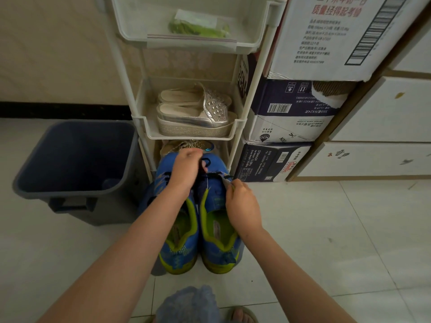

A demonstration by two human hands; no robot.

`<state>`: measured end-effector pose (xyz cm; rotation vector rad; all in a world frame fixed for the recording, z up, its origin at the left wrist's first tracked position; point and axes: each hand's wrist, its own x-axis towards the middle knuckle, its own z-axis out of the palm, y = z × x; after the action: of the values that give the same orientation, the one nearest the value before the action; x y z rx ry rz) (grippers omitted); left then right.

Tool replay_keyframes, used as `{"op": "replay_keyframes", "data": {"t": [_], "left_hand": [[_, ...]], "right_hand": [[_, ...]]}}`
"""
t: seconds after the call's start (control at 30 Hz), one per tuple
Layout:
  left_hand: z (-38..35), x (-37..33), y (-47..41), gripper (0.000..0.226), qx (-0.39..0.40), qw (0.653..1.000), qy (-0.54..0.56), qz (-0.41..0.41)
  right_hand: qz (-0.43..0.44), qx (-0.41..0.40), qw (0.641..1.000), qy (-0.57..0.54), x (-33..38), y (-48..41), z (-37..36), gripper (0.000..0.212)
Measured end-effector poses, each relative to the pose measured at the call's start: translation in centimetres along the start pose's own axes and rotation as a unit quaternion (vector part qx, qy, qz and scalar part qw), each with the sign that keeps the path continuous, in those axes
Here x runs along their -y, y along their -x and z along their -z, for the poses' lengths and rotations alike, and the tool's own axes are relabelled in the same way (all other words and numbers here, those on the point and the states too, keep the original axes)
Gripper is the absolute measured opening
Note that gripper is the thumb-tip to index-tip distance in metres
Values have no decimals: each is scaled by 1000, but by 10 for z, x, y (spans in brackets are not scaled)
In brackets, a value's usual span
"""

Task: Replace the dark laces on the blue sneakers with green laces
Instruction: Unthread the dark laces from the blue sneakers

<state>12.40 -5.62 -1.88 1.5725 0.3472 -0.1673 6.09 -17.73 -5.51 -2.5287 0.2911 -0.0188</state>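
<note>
My L hand (pixel 186 170) & R hand (pixel 242 206) both pinch the dark lace (pixel 215 175) on a blue sneaker (pixel 219 251) by the shoe rack (pixel 193 137).

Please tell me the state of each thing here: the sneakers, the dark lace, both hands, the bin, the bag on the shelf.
blue sneakers: side by side on the floor, upright.
dark lace: still threaded in the right-side sneaker.
left hand: curled, grips the dark lace.
right hand: pinches the dark lace.
bin: upright, no lid.
bag of green laces: lying in the top tray, untouched.
</note>
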Motion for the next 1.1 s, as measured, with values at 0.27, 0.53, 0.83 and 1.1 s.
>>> {"op": "replay_keyframes", "data": {"t": [0.27, 0.53, 0.83, 1.1], "left_hand": [[-3, 17, 7, 27, 64, 826, -529, -186], [-16, 13, 2, 19, -6, 730, -643, -232], [-11, 16, 8, 20, 35, 774, -576, -261], [-21, 12, 1, 26, 50, 721, -654, -224]], "right_hand": [[3, 1, 1000, 4, 2, 0, 0, 30], [-2, 2, 1000, 3, 2, 1, 0, 30], [-1, -1, 1000, 3, 2, 1, -1, 30], [-2, 4, 1000, 6, 2, 1, -1, 30]]}}
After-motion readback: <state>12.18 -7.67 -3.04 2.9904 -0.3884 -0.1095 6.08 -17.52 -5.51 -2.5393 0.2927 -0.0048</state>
